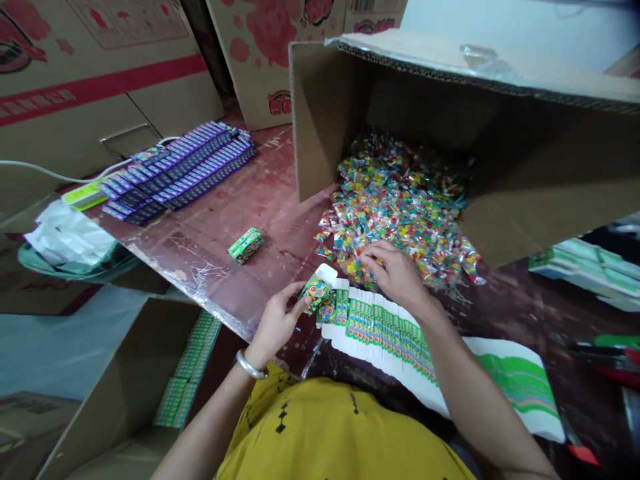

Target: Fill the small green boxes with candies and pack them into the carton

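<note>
A small green printed box is in my left hand, its white top flap standing up. My right hand reaches over the near edge of a heap of clear candy bags filled with colourful sweets. Its fingers are pinched at one small bag, which they partly hide. In front of me lies a long overlapping row of flattened green-and-white boxes, partly covered by my right forearm. Two small filled-out green boxes stand together on the dark red table, left of my hands.
A large cardboard carton lies on its side around the candy heap. Stacked purple boxes and a yellow-green power strip are at the left. Below the table edge, an open carton contains rows of green boxes. More flattened boxes lie right.
</note>
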Tool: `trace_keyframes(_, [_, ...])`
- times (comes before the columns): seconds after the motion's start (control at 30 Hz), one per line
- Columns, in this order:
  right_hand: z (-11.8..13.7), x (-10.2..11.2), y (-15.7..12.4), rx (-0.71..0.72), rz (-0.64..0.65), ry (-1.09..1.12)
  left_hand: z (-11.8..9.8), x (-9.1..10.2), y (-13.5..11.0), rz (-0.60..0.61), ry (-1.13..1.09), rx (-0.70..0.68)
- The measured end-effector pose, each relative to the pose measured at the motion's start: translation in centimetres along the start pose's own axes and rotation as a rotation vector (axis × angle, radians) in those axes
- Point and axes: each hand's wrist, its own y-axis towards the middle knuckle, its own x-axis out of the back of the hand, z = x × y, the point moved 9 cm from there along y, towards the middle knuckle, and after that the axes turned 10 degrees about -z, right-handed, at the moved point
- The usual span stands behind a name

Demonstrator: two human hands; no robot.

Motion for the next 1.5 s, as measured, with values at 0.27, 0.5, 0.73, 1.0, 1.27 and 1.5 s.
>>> trace_keyframes(0.27, [4.6,-2.2,-1.1,0.121,0.072,0.040,-2.1,-2.0,-0.8,0.107,-0.016,-0.057])
trace_keyframes(0.5, [4.7,-3.0,-1.9,0.026,0.000,0.243,-2.2,-3.8,-1.6,0.114,-0.317,0.027])
trace_keyframes(0.73, [2.8,-4.2,-3.6,-0.308,0.045,0.643,-3.5,-2.5,-1.7,-0.071,-0.399,-0.009])
trace_keyframes(1.0, [3.0,-4.1,-5.1,-0.257,-0.115,0.582,-3.3,-4.2,-1.9,0.093,-0.438,0.018])
trace_keyframes(1.27, [2.3,-4.1,-4.8,-0.389,-0.254,0.834,-3.1,-3.4,-1.9,0.004,-0.451,0.042])
trace_keyframes(1.5, [1.6,-5.9,-3.9,-0.488,0.054,0.787,-3.3,-2.5,-2.2,-0.037,-0.319,0.004])
